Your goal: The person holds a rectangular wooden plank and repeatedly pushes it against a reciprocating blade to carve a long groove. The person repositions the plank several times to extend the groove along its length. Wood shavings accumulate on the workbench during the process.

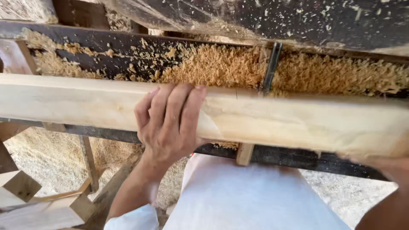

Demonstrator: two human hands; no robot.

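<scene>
Under the left hand [168, 121] lies a long pale plank [264, 119], its long axis running from side to side across the person's front, one end going out of sight past the left hand, the other reaching away past the right. It slopes a little, sitting slightly lower on the right-hand side. The left hand lies flat on the near face of the plank, fingers [187, 106] together and stretched up over the top edge, palm pressed to the wood; it is open, pressing rather than gripping. The right hand [385, 164] shows only at the corner, up against the lower edge of the plank; whether it grips there I cannot tell. Just beyond the fingers, heaps of sawdust [221, 66] fill the dark tabletop [106, 42], and a thin dark blade [272, 68] stands up behind the plank, to the right of the left hand. Below the hands is the person's white clothing [247, 196].
</scene>
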